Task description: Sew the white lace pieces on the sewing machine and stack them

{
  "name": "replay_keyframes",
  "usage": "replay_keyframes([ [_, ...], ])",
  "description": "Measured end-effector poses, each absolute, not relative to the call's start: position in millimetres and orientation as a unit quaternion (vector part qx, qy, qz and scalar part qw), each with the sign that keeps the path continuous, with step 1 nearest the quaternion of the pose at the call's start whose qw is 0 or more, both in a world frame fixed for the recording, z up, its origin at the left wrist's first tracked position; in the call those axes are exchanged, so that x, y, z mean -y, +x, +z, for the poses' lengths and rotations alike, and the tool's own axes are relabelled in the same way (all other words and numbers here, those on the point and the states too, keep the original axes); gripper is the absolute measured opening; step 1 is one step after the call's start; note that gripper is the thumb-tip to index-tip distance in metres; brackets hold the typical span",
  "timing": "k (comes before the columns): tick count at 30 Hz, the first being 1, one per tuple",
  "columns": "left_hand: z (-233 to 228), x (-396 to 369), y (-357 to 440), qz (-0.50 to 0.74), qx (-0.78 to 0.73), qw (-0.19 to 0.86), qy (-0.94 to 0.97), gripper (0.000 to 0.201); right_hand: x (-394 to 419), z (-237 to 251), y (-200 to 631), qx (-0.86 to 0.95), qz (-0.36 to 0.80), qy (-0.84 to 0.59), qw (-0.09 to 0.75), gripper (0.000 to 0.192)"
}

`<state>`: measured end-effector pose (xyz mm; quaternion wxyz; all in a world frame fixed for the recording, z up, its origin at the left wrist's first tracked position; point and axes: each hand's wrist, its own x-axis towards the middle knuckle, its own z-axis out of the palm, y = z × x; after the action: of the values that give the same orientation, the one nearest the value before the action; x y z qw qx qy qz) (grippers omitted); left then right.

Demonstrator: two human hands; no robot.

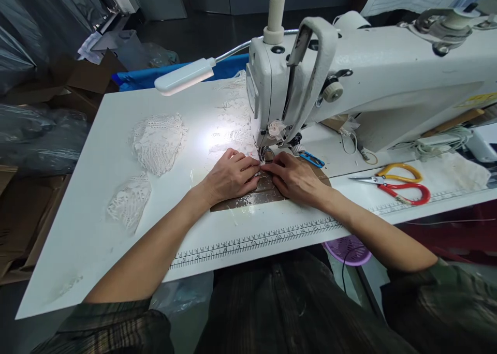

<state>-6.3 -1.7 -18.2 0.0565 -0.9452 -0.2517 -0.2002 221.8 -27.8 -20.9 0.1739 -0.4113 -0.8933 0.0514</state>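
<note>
Both my hands meet just in front of the presser foot point(265, 154) of a white sewing machine point(267, 79). My left hand point(235, 175) is closed with its fingers bent, thumb and fingertips at a small white scrap of lace point(259, 172). From the other side my right hand point(293, 177) pinches the same scrap, its fingertips almost touching the left ones. Most of the scrap is hidden under the fingers. Beneath the hands lies a shiny brown plate point(248, 198). More white lace point(235, 121) lies behind the left hand, beside the machine head.
Two lace piles point(159, 142) point(130, 201) lie on the white table point(89, 230) at left. A lamp point(184, 76) hangs over it. Right of the needle are blue thread snips point(311, 159) and scissors point(399, 180) with yellow and red handles. A printed ruler point(252, 243) runs along the front edge.
</note>
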Motion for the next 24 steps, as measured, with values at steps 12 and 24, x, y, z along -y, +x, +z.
replay_keyframes([
  [12,-12.1,5.0,-7.1,-0.153,0.283,0.058,-0.945,0.031,30.5,-10.9,211.2,0.897,0.026,-0.425,0.115,0.037],
  [24,-14.9,1.9,-6.2,-0.132,0.32,0.05,-0.937,0.045,14.8,-7.7,232.9,0.859,0.165,-0.442,0.196,0.031],
])
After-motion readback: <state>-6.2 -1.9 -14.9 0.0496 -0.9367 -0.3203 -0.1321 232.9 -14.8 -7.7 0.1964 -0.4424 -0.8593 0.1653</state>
